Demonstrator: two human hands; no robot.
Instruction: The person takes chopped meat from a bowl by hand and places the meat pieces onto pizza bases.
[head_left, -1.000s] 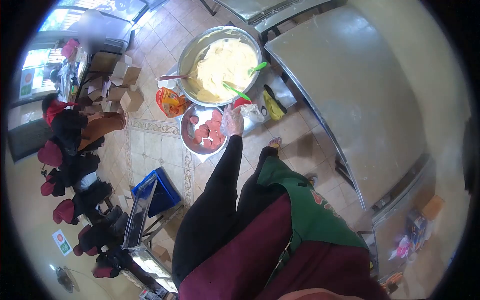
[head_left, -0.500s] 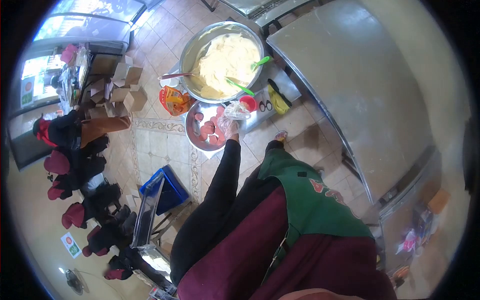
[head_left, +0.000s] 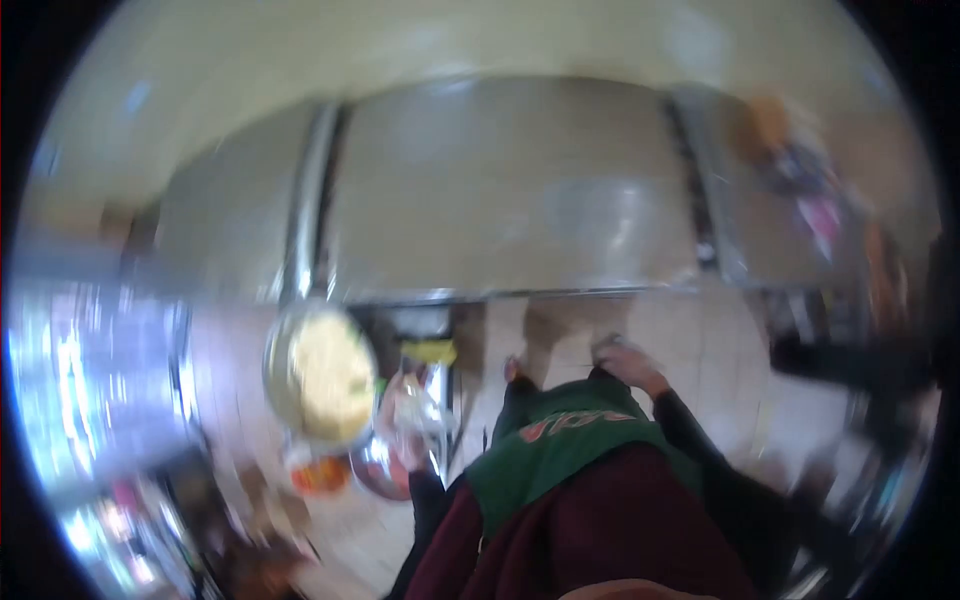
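Motion smears the whole view. My left hand (head_left: pixel 411 452) reaches over the rim of a metal bowl (head_left: pixel 372 478) that has reddish-pink pieces in it. Pale, see-through plastic (head_left: pixel 425 412) shows just above that hand; whether the fingers hold it is too blurred to say. Beyond the bowl stands a large metal basin (head_left: pixel 272 385) of pale yellow cream or batter (head_left: pixel 325 370), with green-handled utensils (head_left: pixel 372 386) at its side. My right hand (head_left: pixel 628 362) is out in front of my green apron (head_left: pixel 570 420), over the floor, its fingers blurred.
A long metal-topped table (head_left: pixel 510 190) runs across the far side, with further tabletops at both ends. An orange packet (head_left: pixel 320 475) lies beside the bowl. Something yellow (head_left: pixel 430 350) rests near the basin. Bright windows (head_left: pixel 90 370) are at the left.
My view has swung to the right, so the basin and bowl now appear farther left and lower. My right hand has come into view. My left hand stays by the bowl.
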